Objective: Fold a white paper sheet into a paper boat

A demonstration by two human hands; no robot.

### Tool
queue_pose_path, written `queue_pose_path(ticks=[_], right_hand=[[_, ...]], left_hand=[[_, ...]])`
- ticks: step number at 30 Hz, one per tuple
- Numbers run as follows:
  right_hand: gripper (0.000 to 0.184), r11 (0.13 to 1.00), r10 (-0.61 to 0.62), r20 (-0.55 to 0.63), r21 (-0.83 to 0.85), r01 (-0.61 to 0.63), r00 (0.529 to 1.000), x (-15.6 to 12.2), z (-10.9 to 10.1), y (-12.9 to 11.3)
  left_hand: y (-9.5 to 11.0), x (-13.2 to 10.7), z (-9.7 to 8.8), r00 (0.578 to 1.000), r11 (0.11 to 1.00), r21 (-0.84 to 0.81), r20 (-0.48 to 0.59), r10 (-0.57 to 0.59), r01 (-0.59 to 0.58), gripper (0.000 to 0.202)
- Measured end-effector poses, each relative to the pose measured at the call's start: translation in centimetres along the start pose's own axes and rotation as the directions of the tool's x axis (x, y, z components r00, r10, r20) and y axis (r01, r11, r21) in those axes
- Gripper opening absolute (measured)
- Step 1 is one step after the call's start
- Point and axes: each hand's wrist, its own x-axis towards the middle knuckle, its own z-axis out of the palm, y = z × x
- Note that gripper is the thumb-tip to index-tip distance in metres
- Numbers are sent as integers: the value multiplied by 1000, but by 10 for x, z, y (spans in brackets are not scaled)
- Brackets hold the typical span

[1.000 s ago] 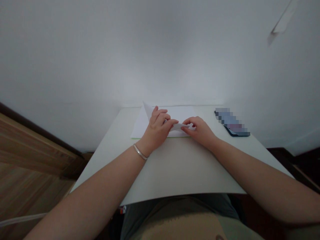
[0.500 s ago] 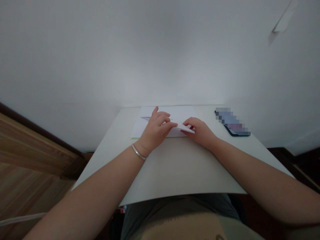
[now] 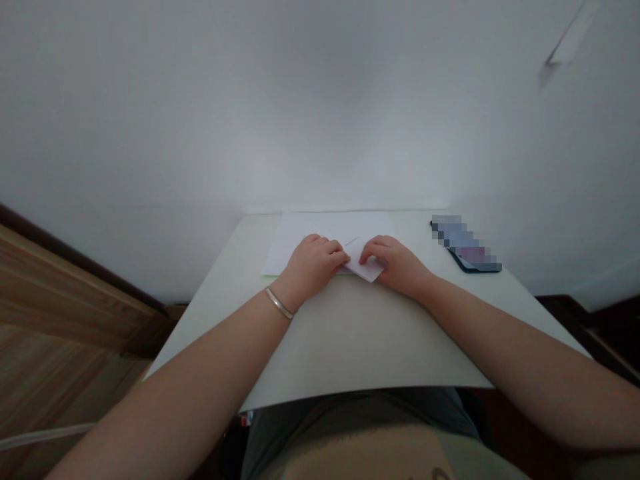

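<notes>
A small folded piece of white paper [image 3: 367, 269] is between my hands, tilted, with one corner pointing toward me. My left hand [image 3: 319, 259], with a silver bangle [image 3: 279, 303] on the wrist, is closed on the left end of it. At the right end, my right hand [image 3: 393, 259] pinches it, thumb and fingers curled round the edge. Beneath both hands lie flat white sheets [image 3: 293, 230] with a thin green edge along the front. The fingers partly hide the folded paper, so its full shape cannot be made out.
The white table [image 3: 360, 340] stands against a pale wall [image 3: 330, 107]. A phone [image 3: 465, 245], its screen blurred out, lies on the right side. Wooden furniture [image 3: 75, 287] is at the left, and a white cable [image 3: 45, 435] runs at lower left.
The folded paper has turned, its near corner now pointing toward me. My left hand's raised fingers have come down and curled onto it. My right hand stays in nearly the same place.
</notes>
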Motion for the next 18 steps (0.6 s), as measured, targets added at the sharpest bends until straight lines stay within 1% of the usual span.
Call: queue_pose_path(ticks=[3,5,7,9,13,15,18], right_hand=[[33,997,-69,45,-31,71,997,0,-2,-2],[29,991,-123,52,-43,125,991,0,-4,-5],[28,982,-173,69,-58,178,982,0,-5,-8],[33,976,-200,94,-73,207,975,-1,-5,-12],[43,971,-194,129,-115,209,972,-3,-2,-15],[42,969,-189,115,-138,204,975,-2,2,-14],[38,972,-187,72,-132,195,980,-1,8,-10]], left_hand=[[2,1,0,999,1000,18,38,-8,8,16],[3,0,1,996,999,12,73,-50,50,16],[4,-1,2,991,994,-28,89,-100,103,15],[3,-2,3,988,987,-82,85,-132,139,15],[2,-3,4,987,980,-131,84,-137,148,17],[2,-3,5,988,981,-139,90,-123,135,18],[2,-1,5,992,984,-159,108,-59,76,18]])
